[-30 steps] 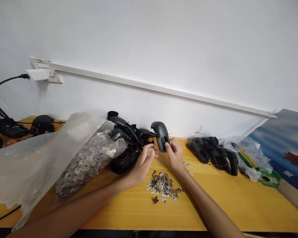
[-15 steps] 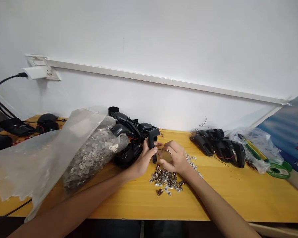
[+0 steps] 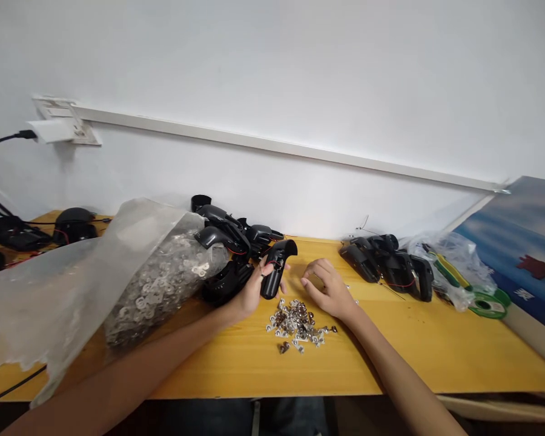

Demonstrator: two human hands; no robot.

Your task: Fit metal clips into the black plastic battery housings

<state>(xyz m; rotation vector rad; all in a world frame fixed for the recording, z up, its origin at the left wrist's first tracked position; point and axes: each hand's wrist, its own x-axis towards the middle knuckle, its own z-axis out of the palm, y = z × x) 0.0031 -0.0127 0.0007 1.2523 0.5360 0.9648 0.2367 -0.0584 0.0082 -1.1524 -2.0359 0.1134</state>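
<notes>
My left hand (image 3: 251, 295) is closed around a black plastic housing (image 3: 272, 280) with a curved, flared top. Thin wires, one of them red, show on the housing near my left thumb. My right hand (image 3: 330, 290) is a short way to the right, apart from the housing, with its fingers curled and thumb drawn in; whatever it may pinch is too small or hidden to make out. Just below and between both hands lies a loose pile of small metal contact pieces (image 3: 295, 324), silver and brownish. A few more lie partly behind my right hand.
At left, a clear plastic bag (image 3: 158, 284) bulges with similar metal pieces. Black housings (image 3: 224, 227) are heaped behind it, and more housings (image 3: 386, 263) lie at right. Beyond those are yellow-green handled pliers (image 3: 452, 270) on a plastic bag and a green spool (image 3: 490, 304).
The black housing has been turned in my left hand, its flared end now pointing up and right. My right hand has moved away from its wire. The view has shifted slightly.
</notes>
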